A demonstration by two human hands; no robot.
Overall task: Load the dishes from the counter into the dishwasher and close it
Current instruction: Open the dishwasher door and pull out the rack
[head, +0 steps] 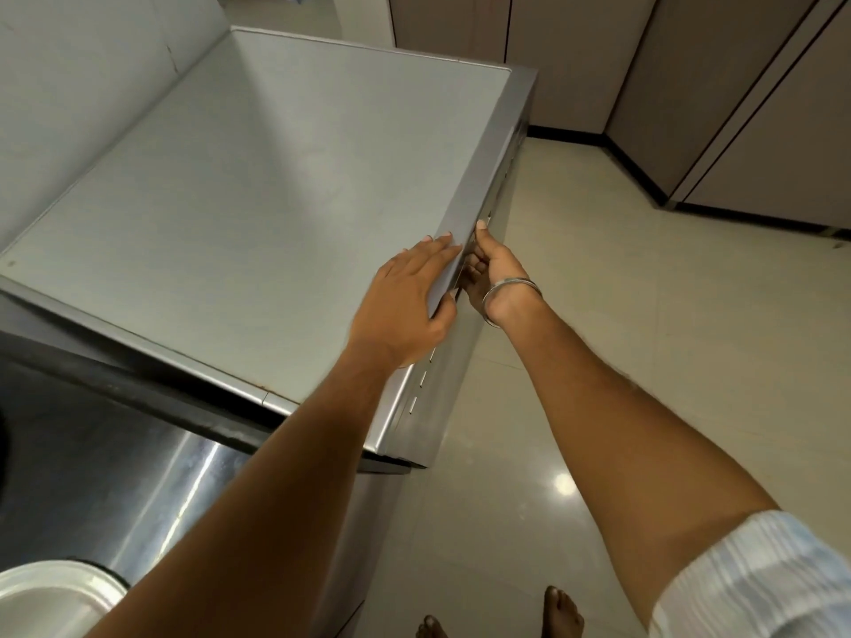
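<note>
A grey freestanding dishwasher (258, 186) fills the upper left, seen from above with its flat top bare and its door shut. My left hand (405, 306) lies flat on the top's front edge, fingers spread over the rim. My right hand (488, 274), with a metal bangle on the wrist, curls under the front edge at the door handle (465, 264), thumb up against the door's upper strip. A white dish (50, 596) shows at the bottom left corner, partly cut off by the frame.
A steel counter (115, 458) lies below the dishwasher at the left. Beige floor tiles (644, 315) spread to the right. Brown cabinet doors (737, 108) stand at the back right. My bare feet (562, 614) show at the bottom edge.
</note>
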